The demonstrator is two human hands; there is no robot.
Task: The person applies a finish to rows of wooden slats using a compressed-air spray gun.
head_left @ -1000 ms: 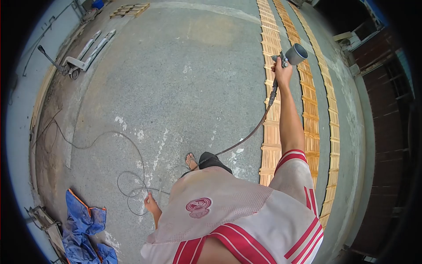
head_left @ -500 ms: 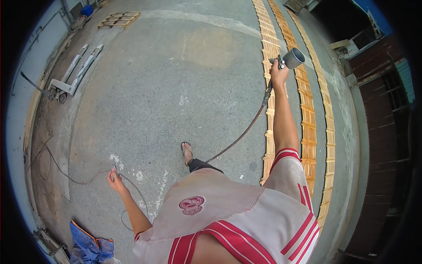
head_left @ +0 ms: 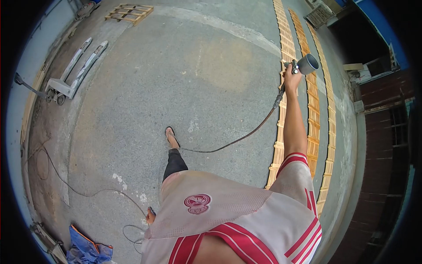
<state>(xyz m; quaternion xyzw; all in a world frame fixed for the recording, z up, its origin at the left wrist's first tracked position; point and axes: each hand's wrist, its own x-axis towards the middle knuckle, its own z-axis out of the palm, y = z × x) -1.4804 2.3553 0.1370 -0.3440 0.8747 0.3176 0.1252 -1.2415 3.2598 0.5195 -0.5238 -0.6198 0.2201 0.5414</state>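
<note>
The grey, round-cupped spray gun (head_left: 308, 64) is clamped in the right hand (head_left: 292, 81), near tan slatted-wood rows (head_left: 313, 105) toward the concrete floor's (head_left: 154, 97) right edge; the dark rubber hose (head_left: 212, 152) is left slack, apparently for reach; the left hand (head_left: 150, 216) is apart, its grip cannot be told.

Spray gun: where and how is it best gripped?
Probably by the handle of the spray gun, from the near side, where the right hand wraps it: the wide cup juts to the right, and the hose trails off below the hand.
</note>
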